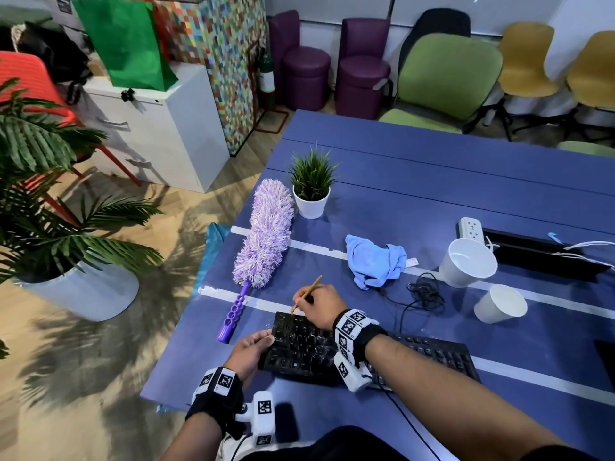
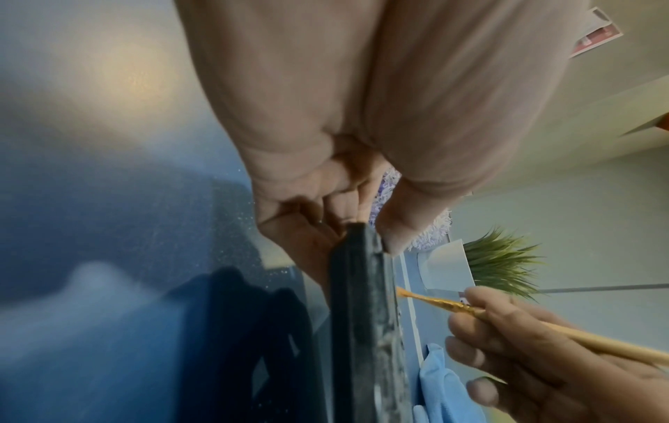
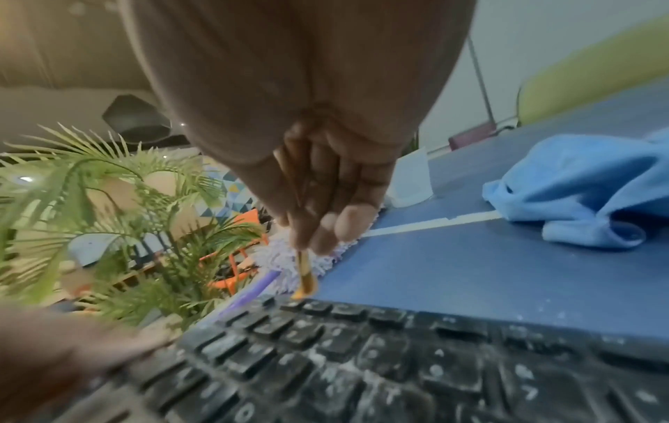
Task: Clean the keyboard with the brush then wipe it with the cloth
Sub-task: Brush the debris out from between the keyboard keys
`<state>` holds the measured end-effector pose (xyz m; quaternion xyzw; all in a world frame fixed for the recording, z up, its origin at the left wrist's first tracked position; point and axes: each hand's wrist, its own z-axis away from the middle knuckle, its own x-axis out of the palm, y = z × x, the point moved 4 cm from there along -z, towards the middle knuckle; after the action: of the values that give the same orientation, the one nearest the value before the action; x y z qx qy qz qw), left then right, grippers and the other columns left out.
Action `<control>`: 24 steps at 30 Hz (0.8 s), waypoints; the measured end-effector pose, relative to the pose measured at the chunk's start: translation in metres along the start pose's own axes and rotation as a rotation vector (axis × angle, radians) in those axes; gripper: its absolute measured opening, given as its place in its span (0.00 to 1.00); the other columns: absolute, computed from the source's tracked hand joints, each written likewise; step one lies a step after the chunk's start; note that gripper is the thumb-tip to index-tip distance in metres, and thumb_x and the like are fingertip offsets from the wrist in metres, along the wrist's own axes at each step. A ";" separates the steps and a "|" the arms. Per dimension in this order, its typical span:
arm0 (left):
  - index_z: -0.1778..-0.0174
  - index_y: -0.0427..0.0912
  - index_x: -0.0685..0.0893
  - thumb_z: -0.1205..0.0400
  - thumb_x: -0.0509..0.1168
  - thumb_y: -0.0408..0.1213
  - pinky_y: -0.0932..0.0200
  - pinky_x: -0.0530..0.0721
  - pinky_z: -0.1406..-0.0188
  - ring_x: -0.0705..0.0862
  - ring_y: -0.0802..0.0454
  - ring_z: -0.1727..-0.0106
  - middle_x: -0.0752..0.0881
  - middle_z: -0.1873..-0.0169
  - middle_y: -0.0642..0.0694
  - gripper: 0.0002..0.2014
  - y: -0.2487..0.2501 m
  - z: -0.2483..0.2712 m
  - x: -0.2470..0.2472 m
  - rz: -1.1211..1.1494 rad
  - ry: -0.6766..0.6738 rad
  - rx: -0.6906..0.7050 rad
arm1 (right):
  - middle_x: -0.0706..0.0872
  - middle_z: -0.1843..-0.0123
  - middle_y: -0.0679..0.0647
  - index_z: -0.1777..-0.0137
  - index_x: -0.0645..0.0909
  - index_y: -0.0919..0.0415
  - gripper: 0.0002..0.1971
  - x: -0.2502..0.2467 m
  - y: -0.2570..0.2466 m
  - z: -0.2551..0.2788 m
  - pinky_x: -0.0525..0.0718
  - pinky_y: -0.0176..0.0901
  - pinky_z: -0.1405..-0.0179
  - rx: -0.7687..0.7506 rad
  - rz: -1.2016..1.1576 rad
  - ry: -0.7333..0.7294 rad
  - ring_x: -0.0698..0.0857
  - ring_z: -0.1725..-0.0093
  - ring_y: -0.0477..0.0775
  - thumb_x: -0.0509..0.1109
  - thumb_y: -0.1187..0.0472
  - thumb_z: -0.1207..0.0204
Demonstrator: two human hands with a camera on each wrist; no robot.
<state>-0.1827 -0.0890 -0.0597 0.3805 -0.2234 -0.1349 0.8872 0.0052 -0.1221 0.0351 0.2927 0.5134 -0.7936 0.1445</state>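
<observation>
A black keyboard (image 1: 332,351) dusted with white powder lies on the blue table (image 1: 432,194). My left hand (image 1: 254,347) grips its left end, thumb on top and fingers beneath (image 2: 362,237). My right hand (image 1: 319,307) pinches a thin wooden brush (image 1: 307,292) like a pen. The brush's orange bristles (image 3: 306,289) touch the keyboard's (image 3: 362,357) far left corner. In the left wrist view the brush (image 2: 445,304) meets the keyboard's top edge. A crumpled blue cloth (image 1: 374,261) lies on the table beyond the keyboard, untouched.
A purple fluffy duster (image 1: 263,241) lies left of the cloth, beside a small potted plant (image 1: 311,191). Two white cups (image 1: 469,261) (image 1: 501,304), a black cable (image 1: 426,294) and a power strip (image 1: 471,229) sit to the right. A large palm (image 1: 50,194) stands left of the table.
</observation>
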 end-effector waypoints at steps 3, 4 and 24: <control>0.44 0.29 0.82 0.18 0.59 0.23 0.53 0.87 0.55 0.90 0.48 0.62 0.91 0.61 0.38 0.10 -0.001 0.000 -0.002 -0.004 -0.004 -0.001 | 0.91 0.63 0.51 0.56 0.89 0.58 0.08 0.002 -0.005 0.001 0.86 0.40 0.50 0.027 -0.080 -0.065 0.89 0.59 0.48 0.69 0.58 0.21; 0.43 0.28 0.82 0.18 0.59 0.23 0.53 0.87 0.55 0.90 0.48 0.62 0.91 0.61 0.37 0.10 -0.001 0.000 -0.002 -0.007 -0.003 -0.002 | 0.91 0.60 0.52 0.55 0.89 0.57 0.08 0.003 -0.008 0.002 0.86 0.41 0.47 0.013 -0.049 -0.078 0.88 0.56 0.48 0.68 0.58 0.21; 0.40 0.31 0.82 0.17 0.57 0.23 0.55 0.88 0.54 0.90 0.47 0.57 0.91 0.54 0.36 0.13 0.000 0.003 0.001 -0.031 -0.059 0.023 | 0.91 0.67 0.53 0.63 0.88 0.56 0.11 0.001 -0.002 0.019 0.87 0.44 0.61 0.041 -0.171 -0.023 0.85 0.70 0.46 0.74 0.50 0.24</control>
<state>-0.1837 -0.0909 -0.0576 0.3901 -0.2449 -0.1572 0.8736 -0.0027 -0.1385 0.0412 0.2418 0.5184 -0.8167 0.0761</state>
